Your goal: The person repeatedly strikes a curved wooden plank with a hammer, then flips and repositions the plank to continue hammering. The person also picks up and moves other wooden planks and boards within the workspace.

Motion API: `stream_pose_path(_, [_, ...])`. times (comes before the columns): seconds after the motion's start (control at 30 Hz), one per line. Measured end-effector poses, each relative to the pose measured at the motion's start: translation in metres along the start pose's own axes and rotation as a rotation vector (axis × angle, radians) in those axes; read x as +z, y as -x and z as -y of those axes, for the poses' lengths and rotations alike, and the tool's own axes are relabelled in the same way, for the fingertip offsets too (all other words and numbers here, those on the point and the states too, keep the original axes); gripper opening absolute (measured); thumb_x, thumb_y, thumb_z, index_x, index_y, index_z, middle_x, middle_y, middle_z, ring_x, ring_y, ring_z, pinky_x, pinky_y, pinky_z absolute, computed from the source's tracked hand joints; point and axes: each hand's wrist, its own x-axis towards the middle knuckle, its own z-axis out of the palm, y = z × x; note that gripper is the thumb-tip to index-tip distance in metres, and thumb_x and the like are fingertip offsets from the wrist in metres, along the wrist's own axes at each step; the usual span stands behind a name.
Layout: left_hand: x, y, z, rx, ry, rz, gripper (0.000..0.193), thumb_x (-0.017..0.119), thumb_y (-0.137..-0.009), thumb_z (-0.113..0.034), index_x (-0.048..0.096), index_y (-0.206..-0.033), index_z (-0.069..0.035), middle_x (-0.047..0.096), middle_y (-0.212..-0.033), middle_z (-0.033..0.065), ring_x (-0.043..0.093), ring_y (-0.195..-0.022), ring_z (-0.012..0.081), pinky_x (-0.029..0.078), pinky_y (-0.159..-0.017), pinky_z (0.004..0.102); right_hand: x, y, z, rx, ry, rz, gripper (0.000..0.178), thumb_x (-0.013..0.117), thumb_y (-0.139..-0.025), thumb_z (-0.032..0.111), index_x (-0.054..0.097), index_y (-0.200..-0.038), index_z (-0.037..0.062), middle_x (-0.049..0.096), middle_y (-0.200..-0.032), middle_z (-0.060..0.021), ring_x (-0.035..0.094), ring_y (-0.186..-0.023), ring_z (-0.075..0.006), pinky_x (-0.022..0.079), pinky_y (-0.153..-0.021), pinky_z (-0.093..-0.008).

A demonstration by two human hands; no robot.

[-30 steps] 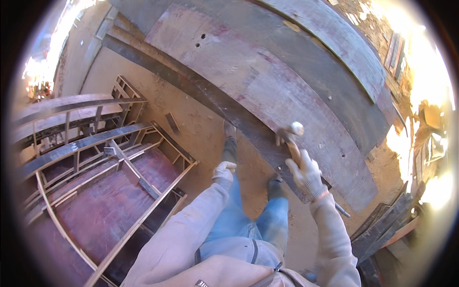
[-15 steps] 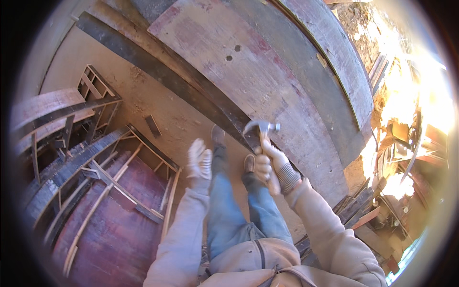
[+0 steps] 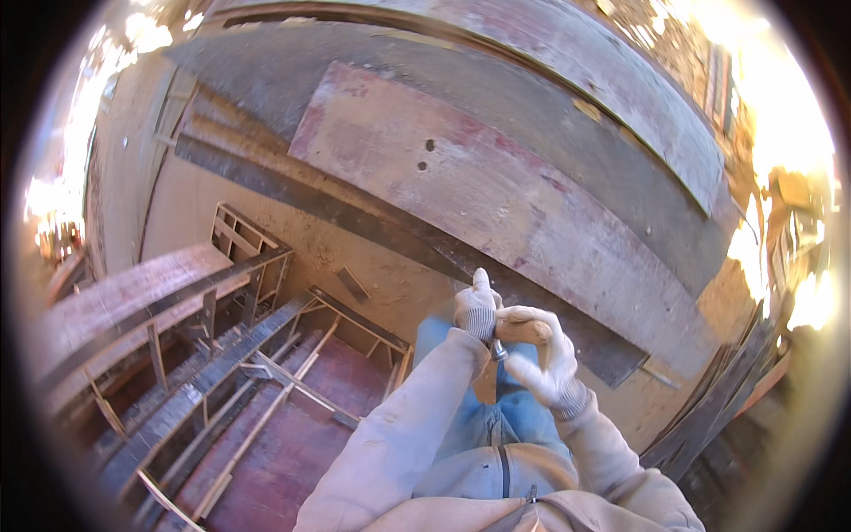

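Observation:
My right hand (image 3: 551, 359), in a pale glove, curls loosely around the wooden handle of a hammer (image 3: 525, 332). The hammer's metal head (image 3: 499, 350) hangs beside my left wrist, over my thighs. Just left of it, my left hand (image 3: 477, 303), gloved too, is mostly closed with one digit pointing away from me. Whatever its curled fingers may hold is hidden. Beyond both hands lies a long reddish-grey board (image 3: 496, 186) with two dark holes, on top of a dark, wider sheet (image 3: 399, 66).
Curved wooden formwork frames (image 3: 213, 355) with a dark red panel (image 3: 275, 426) stand at the left. A small wood piece (image 3: 352, 284) lies on the dusty ground. Dark planks (image 3: 709, 408) are heaped at the right, under bright sunlight. Another curved sheet (image 3: 620, 84) lies at the far side.
My hands have come together, the left moving right. The hammer has swung from upright to lying across between them, its head now near my left wrist. The view has shifted, moving the boards in frame.

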Motion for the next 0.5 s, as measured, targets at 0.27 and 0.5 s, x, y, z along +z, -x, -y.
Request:
stream_pose_path(0.27, [-0.059, -0.097, -0.104, 1.368, -0.385, -0.281, 0.024, 0.060, -0.107, -0.022, 0.064, -0.113, 0.001, 0.068, -0.105, 0.0190, 0.066, -0.094, 0.0332, 0.055, -0.086, 0.0425, 0.042, -0.069, -0.099, 0.436, -0.551, -0.804, 0.040, 0.062, -0.108, 0.020, 0.051, -0.072, 0.0075, 0.050, -0.056, -0.0029, 0.048, -0.046, -0.0143, 0.043, -0.047, -0.0321])
stream_pose_path(0.5, [-0.112, -0.231, -0.244, 1.694, -1.041, -0.616, 0.032, 0.062, -0.105, -0.040, 0.065, -0.110, -0.008, 0.066, -0.111, 0.0172, 0.062, -0.105, 0.0372, 0.050, -0.095, 0.0502, 0.092, -0.117, -0.126, 0.497, -0.637, -1.150, 0.042, 0.065, -0.107, 0.025, 0.049, -0.071, 0.0097, 0.048, -0.054, -0.0030, 0.048, -0.042, -0.0172, 0.046, -0.043, -0.0369])
